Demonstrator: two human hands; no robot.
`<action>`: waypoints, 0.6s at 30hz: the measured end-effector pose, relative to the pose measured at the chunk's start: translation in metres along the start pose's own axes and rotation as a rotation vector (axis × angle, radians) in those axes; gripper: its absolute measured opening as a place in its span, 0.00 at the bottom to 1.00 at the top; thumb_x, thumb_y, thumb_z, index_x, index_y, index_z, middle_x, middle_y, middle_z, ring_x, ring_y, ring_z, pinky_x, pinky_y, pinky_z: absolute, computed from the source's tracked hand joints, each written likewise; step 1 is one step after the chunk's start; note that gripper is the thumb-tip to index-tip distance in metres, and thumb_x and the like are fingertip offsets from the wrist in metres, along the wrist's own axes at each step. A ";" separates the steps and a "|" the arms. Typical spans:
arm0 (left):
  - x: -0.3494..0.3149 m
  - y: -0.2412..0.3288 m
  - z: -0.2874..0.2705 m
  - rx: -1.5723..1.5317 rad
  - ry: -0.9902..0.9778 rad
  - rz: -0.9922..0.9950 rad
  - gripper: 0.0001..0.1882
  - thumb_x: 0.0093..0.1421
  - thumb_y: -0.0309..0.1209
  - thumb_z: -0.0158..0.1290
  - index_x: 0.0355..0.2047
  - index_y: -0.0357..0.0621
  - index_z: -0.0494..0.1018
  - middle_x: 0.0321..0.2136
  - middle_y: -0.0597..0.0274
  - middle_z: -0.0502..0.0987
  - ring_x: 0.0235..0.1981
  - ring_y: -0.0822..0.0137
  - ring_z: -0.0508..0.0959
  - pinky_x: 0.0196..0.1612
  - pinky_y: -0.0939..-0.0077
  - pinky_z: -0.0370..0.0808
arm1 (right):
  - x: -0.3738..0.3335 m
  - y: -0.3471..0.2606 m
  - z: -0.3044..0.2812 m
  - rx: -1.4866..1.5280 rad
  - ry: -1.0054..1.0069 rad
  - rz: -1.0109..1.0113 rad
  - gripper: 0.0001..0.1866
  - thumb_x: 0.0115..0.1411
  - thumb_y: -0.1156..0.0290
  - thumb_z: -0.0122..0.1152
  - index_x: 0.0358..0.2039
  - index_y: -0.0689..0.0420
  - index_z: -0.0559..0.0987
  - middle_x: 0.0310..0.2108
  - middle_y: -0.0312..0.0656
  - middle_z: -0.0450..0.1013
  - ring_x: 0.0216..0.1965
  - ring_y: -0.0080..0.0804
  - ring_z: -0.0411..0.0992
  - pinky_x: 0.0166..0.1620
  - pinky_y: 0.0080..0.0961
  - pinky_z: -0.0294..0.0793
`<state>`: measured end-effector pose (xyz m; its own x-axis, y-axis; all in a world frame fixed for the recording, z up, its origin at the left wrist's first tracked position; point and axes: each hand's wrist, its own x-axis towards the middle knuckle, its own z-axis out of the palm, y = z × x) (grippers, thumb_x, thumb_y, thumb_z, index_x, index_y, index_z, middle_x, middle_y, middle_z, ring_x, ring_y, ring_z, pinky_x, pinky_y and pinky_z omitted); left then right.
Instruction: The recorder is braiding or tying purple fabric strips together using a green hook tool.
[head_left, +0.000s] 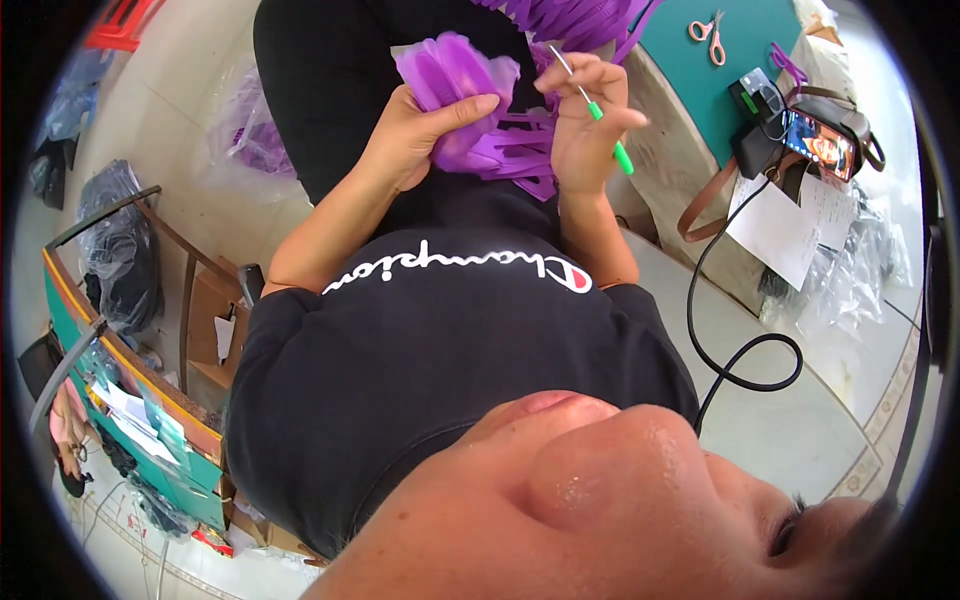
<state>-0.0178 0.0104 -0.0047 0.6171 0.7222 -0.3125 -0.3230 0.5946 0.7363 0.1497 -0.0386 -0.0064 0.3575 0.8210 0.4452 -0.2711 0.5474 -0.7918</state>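
Observation:
In front of my lap, my left hand (412, 130) is closed on a bundle of purple strips (455, 75), thumb across the front. Part of the bundle looks wrapped in thin, cloudy plastic. My right hand (585, 140) holds a slim green-handled tool (622, 157) with a thin metal shaft, tilted between the fingers and thumb; I cannot make out its tip. Loose purple strips (515, 155) hang between the two hands, close to the right palm. Beyond the right hand lies a larger heap of purple strips (575, 20).
To the right, a green tabletop (690, 95) bears pink-handled scissors (708, 38). Beside it are a lit phone (820, 145), papers (775, 230) and a looping black cable (745, 380). A clear bag with purple pieces (255, 135) lies left. A green-sided table (190, 460) stands lower left.

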 end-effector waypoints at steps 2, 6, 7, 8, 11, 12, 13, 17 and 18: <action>0.000 -0.002 0.004 -0.030 0.042 0.092 0.16 0.51 0.24 0.63 0.40 0.39 0.73 0.35 0.62 0.78 0.36 0.71 0.78 0.41 0.76 0.75 | -0.009 -0.008 -0.005 -0.140 -0.006 0.128 0.08 0.61 0.71 0.56 0.34 0.62 0.68 0.37 0.47 0.68 0.36 0.31 0.70 0.45 0.28 0.70; 0.002 -0.010 0.001 0.051 0.066 0.162 0.15 0.52 0.24 0.62 0.40 0.39 0.73 0.35 0.62 0.78 0.36 0.71 0.78 0.41 0.76 0.75 | -0.016 -0.015 0.003 -0.327 -0.155 0.088 0.06 0.63 0.74 0.53 0.35 0.65 0.71 0.36 0.48 0.72 0.34 0.29 0.73 0.39 0.24 0.74; 0.002 -0.008 0.002 0.030 0.068 0.161 0.15 0.52 0.24 0.62 0.40 0.39 0.73 0.35 0.61 0.78 0.36 0.71 0.78 0.41 0.76 0.75 | -0.018 -0.013 0.003 -0.329 -0.149 0.087 0.06 0.63 0.74 0.53 0.35 0.65 0.71 0.36 0.48 0.72 0.34 0.29 0.73 0.39 0.24 0.74; 0.002 -0.008 0.004 0.010 0.069 0.159 0.14 0.52 0.24 0.61 0.39 0.39 0.74 0.34 0.61 0.78 0.36 0.71 0.78 0.41 0.76 0.75 | -0.020 -0.011 0.003 -0.275 -0.087 0.128 0.07 0.63 0.73 0.52 0.35 0.66 0.71 0.35 0.48 0.73 0.33 0.29 0.73 0.39 0.24 0.74; 0.001 -0.011 0.006 0.035 0.050 0.160 0.12 0.53 0.24 0.61 0.37 0.38 0.74 0.33 0.61 0.78 0.35 0.71 0.78 0.41 0.76 0.75 | -0.021 -0.010 0.002 -0.232 -0.012 0.146 0.08 0.64 0.72 0.51 0.35 0.66 0.71 0.34 0.48 0.73 0.32 0.29 0.74 0.39 0.23 0.74; 0.001 -0.012 0.006 0.039 0.051 0.157 0.12 0.53 0.24 0.61 0.37 0.38 0.74 0.33 0.61 0.78 0.35 0.71 0.78 0.41 0.76 0.75 | -0.021 -0.009 0.002 -0.246 -0.004 0.122 0.08 0.64 0.72 0.51 0.35 0.66 0.71 0.34 0.48 0.73 0.32 0.29 0.74 0.39 0.23 0.74; 0.001 -0.012 0.005 0.043 0.051 0.162 0.12 0.54 0.24 0.60 0.39 0.37 0.74 0.34 0.59 0.78 0.37 0.69 0.78 0.43 0.74 0.74 | -0.020 -0.009 0.002 -0.243 -0.001 0.123 0.08 0.64 0.72 0.51 0.35 0.66 0.71 0.34 0.48 0.73 0.32 0.29 0.74 0.39 0.23 0.74; 0.001 -0.013 0.007 0.052 0.051 0.179 0.13 0.54 0.23 0.59 0.40 0.37 0.73 0.35 0.57 0.78 0.38 0.67 0.78 0.44 0.71 0.75 | -0.022 -0.007 -0.002 -0.313 -0.025 0.125 0.08 0.64 0.72 0.51 0.35 0.66 0.71 0.34 0.47 0.72 0.32 0.28 0.74 0.39 0.23 0.74; 0.002 -0.013 0.008 0.054 0.050 0.176 0.13 0.54 0.23 0.59 0.40 0.37 0.73 0.35 0.57 0.78 0.38 0.67 0.78 0.44 0.71 0.75 | -0.022 -0.007 -0.002 -0.303 -0.021 0.127 0.08 0.64 0.72 0.51 0.35 0.66 0.71 0.34 0.47 0.72 0.33 0.28 0.74 0.39 0.22 0.74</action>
<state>-0.0069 0.0013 -0.0104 0.5171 0.8312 -0.2044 -0.3834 0.4385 0.8129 0.1453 -0.0610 -0.0117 0.3187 0.8843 0.3413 -0.0328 0.3701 -0.9284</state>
